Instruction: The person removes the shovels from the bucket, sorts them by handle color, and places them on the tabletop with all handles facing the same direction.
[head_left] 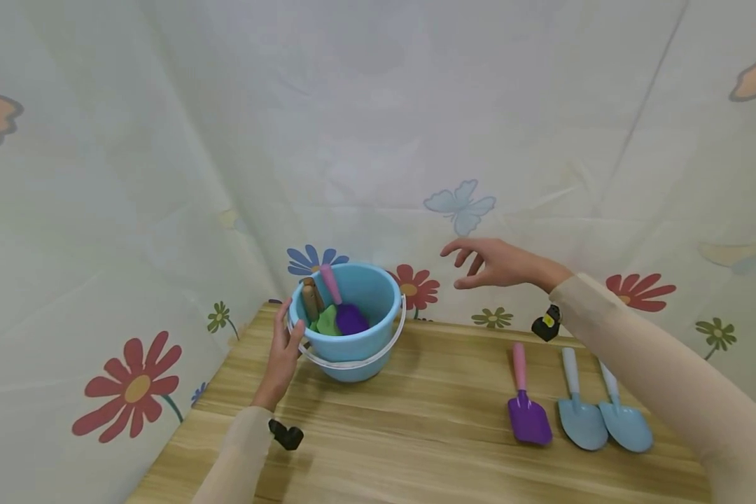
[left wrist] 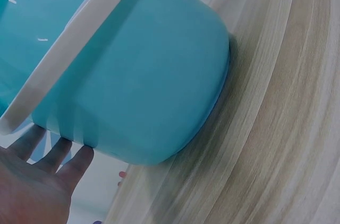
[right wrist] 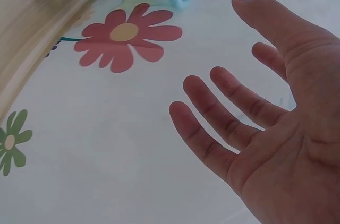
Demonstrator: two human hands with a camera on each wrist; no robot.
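A light blue bucket (head_left: 353, 350) with a white handle (head_left: 359, 362) stands on the wooden table at the left. Inside it are a purple shovel (head_left: 351, 319) with a pink handle, a green piece (head_left: 325, 322) and brown handle-like parts (head_left: 311, 299); their lower ends are hidden. My left hand (head_left: 281, 357) rests against the bucket's left side near the rim, its fingers (left wrist: 77, 166) extended to the wall. Raised in the air right of the bucket, my right hand (head_left: 498, 264) holds nothing, fingers loosely bent and spread.
On the table's right lie a purple shovel (head_left: 529, 420) with a pink handle and two light blue shovels (head_left: 582, 423) (head_left: 626, 425) with pale handles. My right forearm (head_left: 642, 350) passes over that side. A flower-printed curtain (head_left: 378, 140) hangs behind the wooden table (head_left: 416, 434).
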